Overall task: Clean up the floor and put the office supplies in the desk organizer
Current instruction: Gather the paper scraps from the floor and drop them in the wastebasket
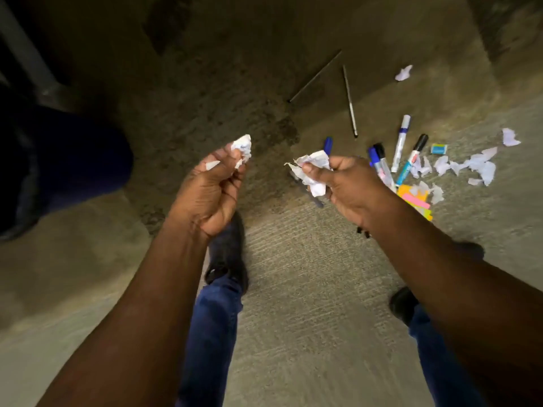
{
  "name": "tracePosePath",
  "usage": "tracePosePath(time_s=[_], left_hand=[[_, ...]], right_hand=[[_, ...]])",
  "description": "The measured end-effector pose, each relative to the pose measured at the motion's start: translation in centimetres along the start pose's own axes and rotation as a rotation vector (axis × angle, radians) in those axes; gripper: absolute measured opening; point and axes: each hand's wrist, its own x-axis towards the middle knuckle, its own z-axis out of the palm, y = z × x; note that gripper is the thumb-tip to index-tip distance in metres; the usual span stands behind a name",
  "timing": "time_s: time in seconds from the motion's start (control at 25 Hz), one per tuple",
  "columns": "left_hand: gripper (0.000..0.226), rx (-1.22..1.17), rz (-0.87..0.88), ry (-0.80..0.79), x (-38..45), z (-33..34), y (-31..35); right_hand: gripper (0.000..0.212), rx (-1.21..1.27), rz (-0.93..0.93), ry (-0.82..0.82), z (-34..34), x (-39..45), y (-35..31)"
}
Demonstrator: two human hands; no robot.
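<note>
Head view: left hand and right hand each grip crumpled paper scraps in curled fingers, floor-clearing step; next, probably binning, then collecting markers.

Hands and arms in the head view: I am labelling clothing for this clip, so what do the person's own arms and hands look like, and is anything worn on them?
Both forearms are bare, with no sleeves in sight. The left hand and right hand wear no gloves; no watch, ring or bracelet shows.
</note>
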Motion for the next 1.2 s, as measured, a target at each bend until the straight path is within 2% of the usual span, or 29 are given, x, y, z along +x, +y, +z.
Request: tracePosePath(time_s=[0.16, 0.24, 0.36, 0.44, 0.52, 0.56, 0.6, 0.68, 0.76, 0.8, 0.84, 0.92, 1.0, 1.08, 1.2], left_hand=[[0.031, -0.038, 0.202, 0.123, -2.2, -5.5, 9.6], [0.021, -0.046, 0.34, 0.153, -3.3, -8.3, 13.6], [0.02, -0.148, 0.484, 0.219, -4.9, -13.0, 18.8], [0.016, -0.178, 0.525, 0.29, -5.5, -16.8, 21.7], [0.016, -0.151, 0.485, 0.435, -5.1, -19.6, 23.3], [0.017, -0.144, 0.444, 0.517, -4.8, -21.0, 23.8], [0.018, -0.15, 0.414, 0.57, -4.3, -22.3, 24.2], [0.022, -0.153, 0.408, 0.601, -3.1, -24.3, 25.1], [0.022, 0.032, 0.387, 0.604, -1.6, -26.2, 25.7], [0.018, 0.217, 0.342, 0.61, -0.9, -27.0, 26.1], [0.013, 0.437, 0.294, 0.604, -0.3, -27.7, 26.3], [0.032, 0.982, 0.227, 0.605, 0.6, -29.3, 26.1], [0.048, 1.454, 0.29, 0.638, 0.6, -30.0, 25.1], [0.055, 1.6, 0.358, 0.669, -0.1, -29.8, 23.9], [0.056, 1.571, 0.399, 0.636, -0.9, -28.5, 21.8]], right_hand=[[0.009, -0.137, -0.114, -0.146, 12.1, 0.3, -2.7], [0.01, -0.201, -0.179, -0.19, 18.2, -0.1, -3.7], [0.013, -0.2, -0.246, -0.292, 27.1, -1.0, -4.3], [0.017, -0.225, -0.309, -0.384, 33.1, -1.4, -4.4], [0.01, -0.275, -0.339, -0.389, 38.2, -1.0, -3.9], [0.006, -0.322, -0.326, -0.392, 40.7, -0.6, -3.4], [0.011, -0.364, -0.292, -0.399, 42.9, -0.2, -2.8], [0.018, -0.388, -0.209, -0.428, 46.2, 1.3, -1.7], [0.02, -0.472, -0.172, -0.444, 48.4, 2.9, -0.6], [0.028, -0.62, -0.216, -0.444, 49.0, 3.5, 0.0], [0.038, -0.826, -0.305, -0.455, 49.2, 4.0, 0.5], [0.05, -1.245, -0.59, -0.481, 48.8, 4.5, 1.7], [0.057, -1.52, -0.861, -0.479, 47.4, 4.6, 2.8], [0.059, -1.635, -0.969, -0.454, 46.1, 4.7, 3.4], [0.058, -1.607, -1.028, -0.416, 43.8, 4.8, 3.4]])
